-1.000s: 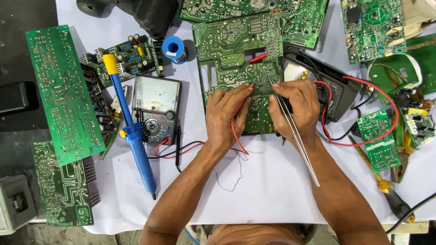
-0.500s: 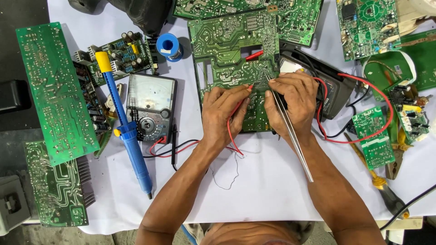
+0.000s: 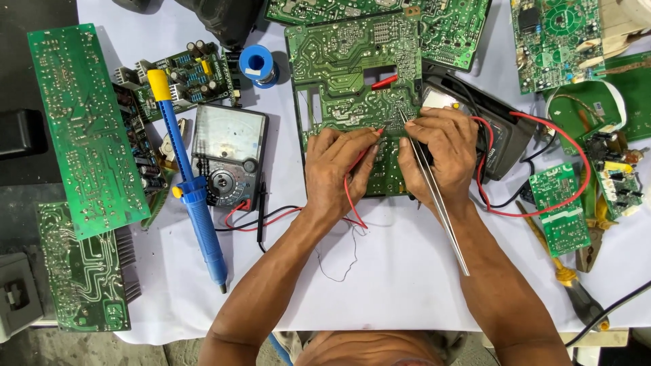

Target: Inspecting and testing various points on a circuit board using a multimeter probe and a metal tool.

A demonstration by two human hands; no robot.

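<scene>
My left hand [image 3: 336, 169] lay fingers-down on the green circuit board [image 3: 352, 74], pinching the red probe lead [image 3: 354, 173] at its tip. Right hand [image 3: 439, 152] was closed round long steel tweezers [image 3: 437, 203], tips on the solder side. Board sat mid-surface [image 3: 393, 285], just beside the analog meter [image 3: 227, 159]. I judged it stiff, light & fragile w/ sharp solder points, so best held by the edges.
</scene>
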